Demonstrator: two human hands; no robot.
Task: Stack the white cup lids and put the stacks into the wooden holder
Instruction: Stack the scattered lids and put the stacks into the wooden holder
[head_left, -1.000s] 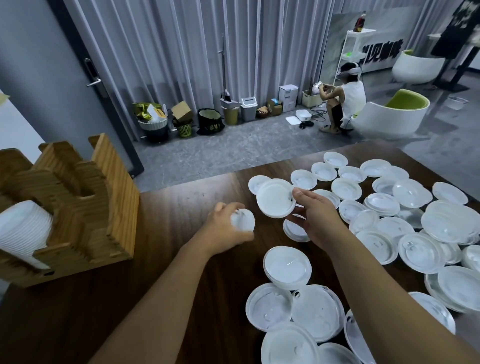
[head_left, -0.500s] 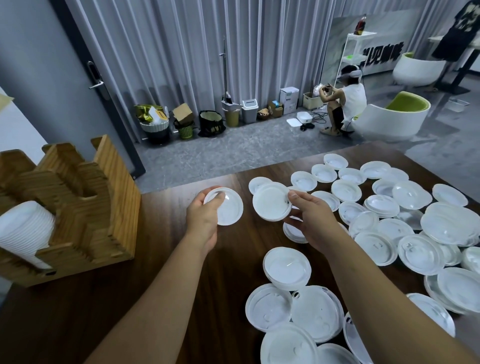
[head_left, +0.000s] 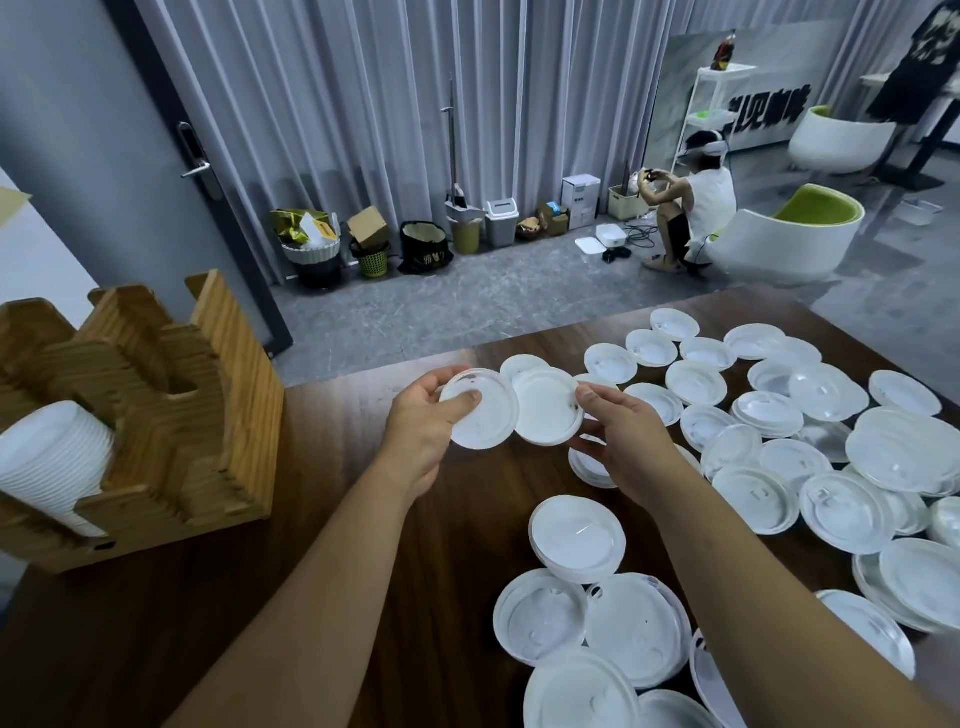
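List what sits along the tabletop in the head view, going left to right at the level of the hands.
Wooden holder with a lid stack → left hand holding a lid → second lid held by the right hand → loose lids spread on the table.

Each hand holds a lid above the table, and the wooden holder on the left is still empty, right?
Not quite. The head view shows the holder already has a stack of lids in its left slot. The rest holds: left hand and right hand each hold a lid above the table.
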